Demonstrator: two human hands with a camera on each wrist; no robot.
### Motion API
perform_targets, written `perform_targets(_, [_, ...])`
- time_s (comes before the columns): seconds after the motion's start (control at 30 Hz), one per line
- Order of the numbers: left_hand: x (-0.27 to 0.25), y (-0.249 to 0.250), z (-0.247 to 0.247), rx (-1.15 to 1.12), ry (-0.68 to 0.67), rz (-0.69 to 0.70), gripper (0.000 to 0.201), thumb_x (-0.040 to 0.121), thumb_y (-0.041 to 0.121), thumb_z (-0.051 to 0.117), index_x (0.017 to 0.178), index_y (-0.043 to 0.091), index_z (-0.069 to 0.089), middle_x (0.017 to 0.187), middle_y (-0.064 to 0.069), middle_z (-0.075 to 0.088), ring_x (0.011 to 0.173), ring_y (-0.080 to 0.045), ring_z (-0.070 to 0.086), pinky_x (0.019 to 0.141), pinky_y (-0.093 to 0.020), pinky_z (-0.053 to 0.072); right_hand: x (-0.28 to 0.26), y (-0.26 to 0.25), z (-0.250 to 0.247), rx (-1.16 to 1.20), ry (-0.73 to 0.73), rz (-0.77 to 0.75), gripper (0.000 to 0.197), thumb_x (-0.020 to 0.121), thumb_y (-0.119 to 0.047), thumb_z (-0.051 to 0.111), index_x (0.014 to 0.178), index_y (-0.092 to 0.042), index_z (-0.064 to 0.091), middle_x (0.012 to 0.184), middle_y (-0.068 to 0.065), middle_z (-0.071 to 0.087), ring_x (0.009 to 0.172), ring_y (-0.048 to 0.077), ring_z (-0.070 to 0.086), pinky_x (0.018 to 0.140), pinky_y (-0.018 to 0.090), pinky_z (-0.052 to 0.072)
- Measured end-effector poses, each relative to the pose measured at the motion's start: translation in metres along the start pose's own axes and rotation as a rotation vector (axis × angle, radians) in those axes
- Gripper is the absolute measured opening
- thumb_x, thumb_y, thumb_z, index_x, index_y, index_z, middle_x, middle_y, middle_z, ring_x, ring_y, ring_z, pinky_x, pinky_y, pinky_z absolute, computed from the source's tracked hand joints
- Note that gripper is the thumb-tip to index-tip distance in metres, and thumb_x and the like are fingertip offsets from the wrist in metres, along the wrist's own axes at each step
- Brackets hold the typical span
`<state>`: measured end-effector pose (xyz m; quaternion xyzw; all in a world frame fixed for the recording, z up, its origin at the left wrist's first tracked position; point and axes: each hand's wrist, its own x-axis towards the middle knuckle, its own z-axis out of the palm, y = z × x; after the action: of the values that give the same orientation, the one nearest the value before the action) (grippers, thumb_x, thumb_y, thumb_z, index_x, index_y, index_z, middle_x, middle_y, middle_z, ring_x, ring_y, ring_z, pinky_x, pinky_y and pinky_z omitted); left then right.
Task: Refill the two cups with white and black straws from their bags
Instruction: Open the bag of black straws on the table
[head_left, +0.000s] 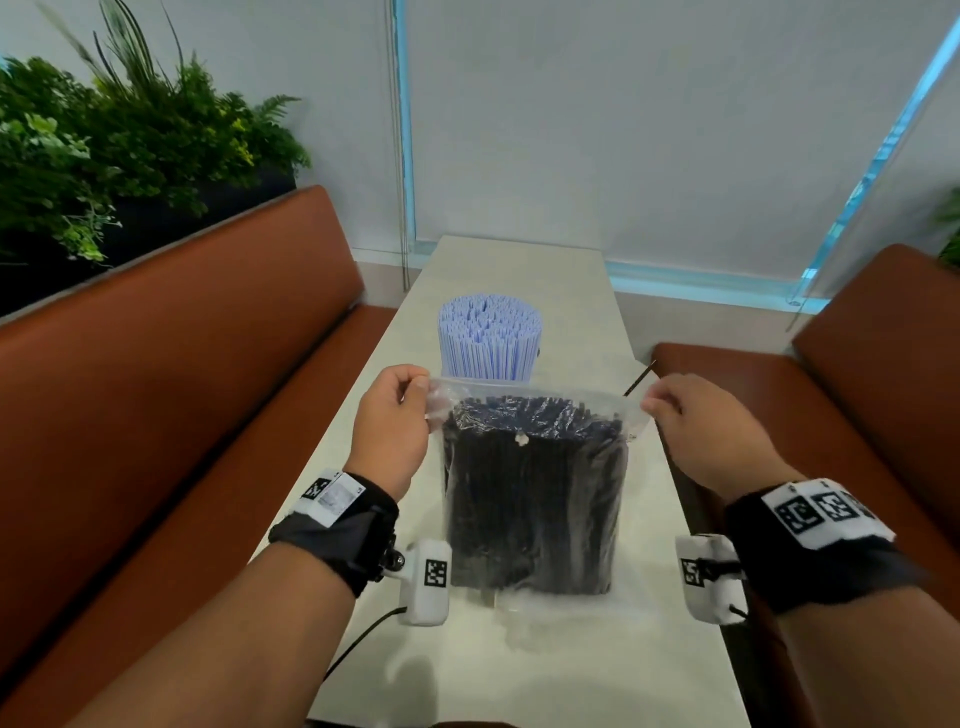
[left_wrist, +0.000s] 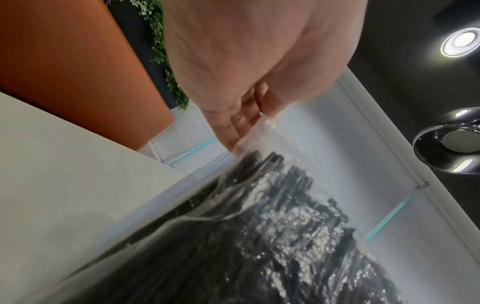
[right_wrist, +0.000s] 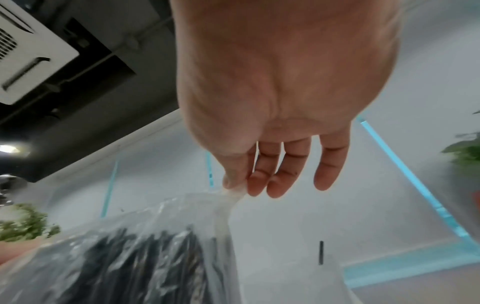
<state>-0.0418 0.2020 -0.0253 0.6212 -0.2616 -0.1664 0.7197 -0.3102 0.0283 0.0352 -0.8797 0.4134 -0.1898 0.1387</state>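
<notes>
Nearest, a clear crinkled bag (head_left: 535, 499) packed with thin black straws (head_left: 535, 519), upright on the pale matte counter (head_left: 571, 670), its glossy film creased. Top corners stretched taut: left hand (head_left: 389, 421) with fingers (left_wrist: 233, 127) curled, pinching the left corner; right hand (head_left: 696, 421) pinching the right corner between thumb and forefinger, the other fingers (right_wrist: 330, 164) loosely extended. Just behind the bag, a tight round bundle of white straws (head_left: 491, 338) standing on end, its cup hidden. One loose black straw (head_left: 640, 378) near the counter's right edge. Smooth brown benches (head_left: 171, 364) on both sides.
</notes>
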Motion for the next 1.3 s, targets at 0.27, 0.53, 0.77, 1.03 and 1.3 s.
perform_targets(0.27, [-0.013,0.030,0.017,0.030,-0.114,-0.058,0.032,0.075,0.056,0.070,0.072,0.026,0.060,0.098,-0.018,0.070,0.073,-0.022,0.063,0.065,-0.038,0.054,-0.009,-0.007,-0.009,0.182,-0.062,0.070,0.029,0.084,-0.065,0.045,0.090,-0.040,0.058,0.089,-0.017,0.065,0.085,0.000,0.059,0.073,0.034,0.044])
perform_targets(0.53, [-0.016,0.048,0.011,0.539,-0.444,-0.018,0.013,0.088,0.032,0.069,0.088,0.019,0.068,0.088,-0.004,0.069,0.070,-0.015,0.063,0.066,-0.041,0.060,0.001,-0.026,0.004,0.204,-0.193,0.230,0.035,0.081,-0.034,0.063,0.081,0.002,0.064,0.061,-0.004,0.052,0.055,0.018,0.045,0.059,0.032,0.046])
perform_targets(0.77, [-0.028,0.041,0.026,0.394,-0.365,-0.186,0.025,0.094,0.032,0.059,0.073,0.018,0.055,0.079,-0.007,0.062,0.055,-0.013,0.054,0.048,-0.022,0.041,-0.012,-0.040,0.017,0.664,-0.158,0.492,0.037,0.093,-0.049,0.062,0.089,-0.012,0.065,0.089,-0.002,0.063,0.077,0.020,0.063,0.059,0.034,0.056])
perform_targets(1.03, [-0.032,0.029,0.042,0.293,-0.307,-0.278,0.021,0.093,0.026,0.063,0.079,0.012,0.056,0.081,-0.007,0.054,0.072,-0.019,0.050,0.066,-0.030,0.036,-0.018,-0.031,0.043,0.751,-0.190,0.562,0.027,0.100,-0.035,0.059,0.116,-0.014,0.065,0.112,0.012,0.067,0.102,0.037,0.065,0.076,0.039,0.045])
perform_targets(1.3, [-0.033,0.009,0.032,0.603,-0.444,-0.206,0.012,0.094,0.014,0.056,0.085,0.011,0.062,0.077,-0.003,0.061,0.050,-0.012,0.053,0.045,-0.017,0.038,-0.025,-0.011,0.059,0.678,-0.285,0.594,0.013,0.088,-0.017,0.062,0.075,-0.016,0.060,0.079,0.002,0.062,0.071,0.021,0.060,0.059,0.031,0.049])
